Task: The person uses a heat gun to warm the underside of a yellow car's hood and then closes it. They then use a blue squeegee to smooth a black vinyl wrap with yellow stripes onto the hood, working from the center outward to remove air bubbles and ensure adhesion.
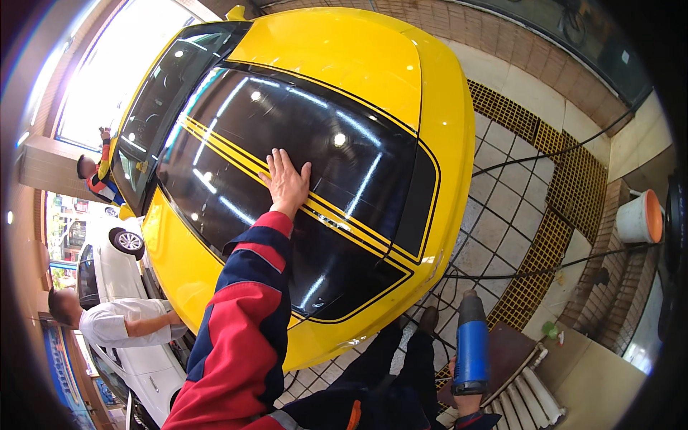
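Observation:
My left hand [287, 183] lies flat, fingers stretched out, on the glossy black film-like panel [287, 122] of a yellow car's hood [337, 39]. It rests beside thin double yellow stripes [236, 155] that run along the middle of the panel. Low on the right, my right hand [467, 405] is closed around a blue heat gun [472, 355] with a dark nozzle. The nozzle points away from me, apart from the car. Much of the heat gun's grip and the fingers on it are hidden.
A person in grey [118, 322] stands left by a white car [140, 365]; another in a colourful jacket [104, 175] is by the windshield [161, 93]. Dark cables [516, 275] cross the tiled floor and yellow grating [527, 290]. An orange-white bucket [640, 216] sits at right.

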Demonstrator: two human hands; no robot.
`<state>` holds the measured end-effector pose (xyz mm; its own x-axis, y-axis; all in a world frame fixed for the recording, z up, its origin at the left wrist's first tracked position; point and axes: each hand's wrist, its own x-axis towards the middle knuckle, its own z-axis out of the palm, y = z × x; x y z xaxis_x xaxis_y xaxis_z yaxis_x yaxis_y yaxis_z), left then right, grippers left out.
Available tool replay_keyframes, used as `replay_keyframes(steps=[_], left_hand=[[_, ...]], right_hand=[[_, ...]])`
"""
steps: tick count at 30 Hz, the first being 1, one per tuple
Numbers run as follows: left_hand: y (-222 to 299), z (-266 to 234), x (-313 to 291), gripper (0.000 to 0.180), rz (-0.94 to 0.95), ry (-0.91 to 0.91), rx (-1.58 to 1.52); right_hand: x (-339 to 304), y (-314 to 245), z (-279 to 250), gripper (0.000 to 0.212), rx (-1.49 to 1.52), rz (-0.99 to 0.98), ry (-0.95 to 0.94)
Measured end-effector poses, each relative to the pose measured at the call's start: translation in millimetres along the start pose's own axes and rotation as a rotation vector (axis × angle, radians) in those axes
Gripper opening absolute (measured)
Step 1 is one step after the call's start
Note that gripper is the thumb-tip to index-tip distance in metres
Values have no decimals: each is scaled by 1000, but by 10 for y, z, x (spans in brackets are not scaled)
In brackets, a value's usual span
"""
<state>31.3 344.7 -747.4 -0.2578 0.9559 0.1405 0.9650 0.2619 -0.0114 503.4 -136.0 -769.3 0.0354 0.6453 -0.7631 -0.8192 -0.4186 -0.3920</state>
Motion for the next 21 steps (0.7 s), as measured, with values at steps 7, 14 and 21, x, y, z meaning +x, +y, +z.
replay_keyframes(steps=[7,14,21], left_hand=[[-54,-57,169,94,-24,-118,8],[38,-561,-392,78,143,-120,-18],[-27,-364,-3979,32,464,-607,-617]], right_hand=[[193,134,-190,37,25,-26,-25],[64,-93,-163,46,126,-47,-140],[136,-388,-228,34,-574,-393,-302]])
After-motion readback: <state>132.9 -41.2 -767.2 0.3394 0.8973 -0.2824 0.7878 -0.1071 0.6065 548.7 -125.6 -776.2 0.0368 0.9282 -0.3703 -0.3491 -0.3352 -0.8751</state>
